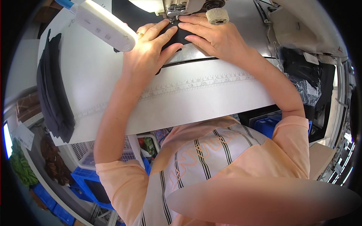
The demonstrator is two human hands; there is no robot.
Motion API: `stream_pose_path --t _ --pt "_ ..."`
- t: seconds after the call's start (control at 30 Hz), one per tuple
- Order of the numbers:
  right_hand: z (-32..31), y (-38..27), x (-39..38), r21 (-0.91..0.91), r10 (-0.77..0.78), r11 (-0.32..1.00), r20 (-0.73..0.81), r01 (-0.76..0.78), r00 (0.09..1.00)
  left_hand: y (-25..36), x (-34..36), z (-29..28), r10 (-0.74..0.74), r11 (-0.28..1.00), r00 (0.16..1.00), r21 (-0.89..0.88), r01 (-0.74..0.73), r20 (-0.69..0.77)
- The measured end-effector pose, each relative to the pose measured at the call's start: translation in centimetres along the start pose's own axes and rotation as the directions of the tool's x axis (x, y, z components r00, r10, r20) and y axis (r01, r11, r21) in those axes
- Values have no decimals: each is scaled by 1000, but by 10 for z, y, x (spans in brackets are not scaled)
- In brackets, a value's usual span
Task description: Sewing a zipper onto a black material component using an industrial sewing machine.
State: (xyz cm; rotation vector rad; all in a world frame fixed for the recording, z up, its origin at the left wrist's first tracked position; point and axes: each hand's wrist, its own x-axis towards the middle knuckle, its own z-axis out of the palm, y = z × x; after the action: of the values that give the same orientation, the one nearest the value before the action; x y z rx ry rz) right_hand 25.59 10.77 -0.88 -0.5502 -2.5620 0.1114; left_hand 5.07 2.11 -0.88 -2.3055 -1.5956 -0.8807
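Observation:
Black fabric (128,13) lies under the presser foot (172,19) of a sewing machine (183,6). My left hand (149,45) rests on the fabric left of the foot, fingers stretched toward it, with a ring on one finger. My right hand (215,39) lies on the fabric just right of the foot, fingers also extended and apart. A white lamp or device (103,28) on a blue cable hangs over the upper left, beside my left hand. A cream knob (217,16) sits above my right fingers.
The white table (86,94) has a printed ruler along its front. Folded black strips (56,86) lie at left. Dark bagged bundles (301,75) sit at right. Below are a white basket (83,152), blue crates (88,184) and green material (20,164).

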Motion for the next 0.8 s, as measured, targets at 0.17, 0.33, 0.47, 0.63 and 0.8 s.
stream_pose_path --t 0.17,0.33,0.47,0.63,0.8 --pt "3 3 0 -30 -60 998 -86 57 994 2 1 -3 -4 999 999 47 2 51" --pt "4 2 -1 -36 -47 998 -78 44 996 -1 -1 -1 -35 999 994 9 34 101" --pt "5 10 -2 63 -21 998 -39 23 999 -3 1 1 -22 999 998 33 20 67" --pt "-20 14 -13 -42 128 991 58 -126 990 -3 0 -3 -5 1000 998 23 4 59" --pt "-27 -50 -45 3 0 1000 94 -1 996 -3 -3 -10 62 997 998 -37 -62 -14"
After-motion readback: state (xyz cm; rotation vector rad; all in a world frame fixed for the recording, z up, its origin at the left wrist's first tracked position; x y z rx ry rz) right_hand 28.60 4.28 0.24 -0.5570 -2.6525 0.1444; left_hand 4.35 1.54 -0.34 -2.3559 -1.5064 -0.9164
